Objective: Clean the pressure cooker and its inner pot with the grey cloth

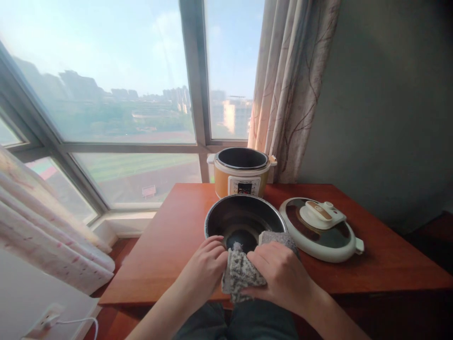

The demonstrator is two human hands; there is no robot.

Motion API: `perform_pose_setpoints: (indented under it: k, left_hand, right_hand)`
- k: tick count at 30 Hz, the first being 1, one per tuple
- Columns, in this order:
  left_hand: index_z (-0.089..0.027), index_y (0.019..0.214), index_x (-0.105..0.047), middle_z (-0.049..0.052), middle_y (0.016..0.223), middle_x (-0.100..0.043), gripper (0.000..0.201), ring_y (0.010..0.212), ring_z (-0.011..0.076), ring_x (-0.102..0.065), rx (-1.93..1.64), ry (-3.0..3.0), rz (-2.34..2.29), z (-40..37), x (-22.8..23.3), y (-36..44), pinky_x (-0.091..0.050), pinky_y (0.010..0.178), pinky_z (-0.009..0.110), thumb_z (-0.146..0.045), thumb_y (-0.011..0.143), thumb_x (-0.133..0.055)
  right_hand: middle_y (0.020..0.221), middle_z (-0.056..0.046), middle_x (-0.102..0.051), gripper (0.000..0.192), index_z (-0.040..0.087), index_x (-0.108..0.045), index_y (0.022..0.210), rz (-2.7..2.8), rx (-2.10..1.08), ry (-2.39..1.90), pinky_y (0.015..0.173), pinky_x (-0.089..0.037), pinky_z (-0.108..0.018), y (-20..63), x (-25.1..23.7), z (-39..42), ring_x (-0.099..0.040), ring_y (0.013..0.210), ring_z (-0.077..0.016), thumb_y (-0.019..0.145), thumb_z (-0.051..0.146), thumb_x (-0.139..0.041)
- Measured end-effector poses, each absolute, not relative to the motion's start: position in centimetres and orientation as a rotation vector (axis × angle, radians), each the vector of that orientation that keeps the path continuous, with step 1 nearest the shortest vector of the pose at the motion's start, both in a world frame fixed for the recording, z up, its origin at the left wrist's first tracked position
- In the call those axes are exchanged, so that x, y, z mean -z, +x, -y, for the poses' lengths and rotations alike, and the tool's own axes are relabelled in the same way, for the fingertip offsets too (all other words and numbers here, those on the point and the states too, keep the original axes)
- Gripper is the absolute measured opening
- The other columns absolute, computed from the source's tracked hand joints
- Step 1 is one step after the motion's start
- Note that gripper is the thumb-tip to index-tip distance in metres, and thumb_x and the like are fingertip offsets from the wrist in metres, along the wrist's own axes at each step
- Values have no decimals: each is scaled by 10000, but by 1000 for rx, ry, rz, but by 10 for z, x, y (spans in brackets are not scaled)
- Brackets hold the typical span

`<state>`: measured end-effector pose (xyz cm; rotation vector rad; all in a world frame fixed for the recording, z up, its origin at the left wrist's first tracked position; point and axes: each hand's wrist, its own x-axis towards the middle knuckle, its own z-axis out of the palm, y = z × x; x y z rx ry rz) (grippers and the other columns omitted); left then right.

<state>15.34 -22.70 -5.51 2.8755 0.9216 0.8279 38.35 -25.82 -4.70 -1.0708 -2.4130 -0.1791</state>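
Note:
A dark inner pot [247, 205] with a pale rim sits at the near middle of the table, its mouth facing up and slightly toward me. My left hand [207, 264] curls its fingers over the near left rim, its thumb side against a cloth. That shaggy grey cloth [242, 274] is bunched over the near rim, with part of it reaching the right side of the pot. Wrapped around the cloth is my right hand [279, 271], its fingers closed. Both hands and the cloth hide the pot's near outer wall.
Behind the pot stands a yellow and white electric cooker [221, 179] without its lid. Its round white lid [332, 252] with a dark glass top lies to the right. The wooden table [155, 245] ends close to my legs. Windows, curtains [290, 85] and a wall socket [47, 321] surround it.

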Motion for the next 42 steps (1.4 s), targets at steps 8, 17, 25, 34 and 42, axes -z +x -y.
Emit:
perform_pose_setpoints:
  k: [8,17,25,34,42]
  left_hand:
    - [-239,943,-675,11,1202,-738,249,1366,196,-515,-721,3079,-744,171,34,93,-193,1269,464,-84,913,-482]
    - [-224,995,-680,46,1347,-665,319,1379,225,-495,-804,3061,-971,151,53,90,-397,1165,466,-59,901,-424]
    - [-212,988,-651,39,1019,-733,240,1144,217,-628,-760,3039,-970,215,40,119,-352,1177,471,-92,906,-459]
    - [-166,862,-620,59,841,-692,106,848,216,-665,-742,2981,-1095,255,50,173,-530,975,423,-92,865,-544]
    - [-199,929,-639,32,928,-740,215,982,191,-691,-982,3023,-870,230,52,148,-468,1097,419,-121,948,-440]
  right_hand:
    - [863,-56,-676,571,189,-645,997,2629,13,-949,721,-373,-342,408,37,250,-600,779,-229,852,736,-564]
    - [894,-61,-697,572,192,-658,1006,2563,-56,-951,755,-364,-356,414,40,246,-606,812,-235,831,733,-598]
    - [807,-35,-679,518,203,-652,936,2478,95,-955,697,-309,-350,407,46,250,-565,741,-212,838,711,-615]
    - [743,-48,-628,540,199,-598,811,2324,244,-934,683,-289,-368,387,50,259,-535,708,-220,951,683,-402]
    - [778,-30,-648,525,198,-608,879,2435,228,-949,668,-292,-361,386,46,254,-551,705,-210,896,715,-516]
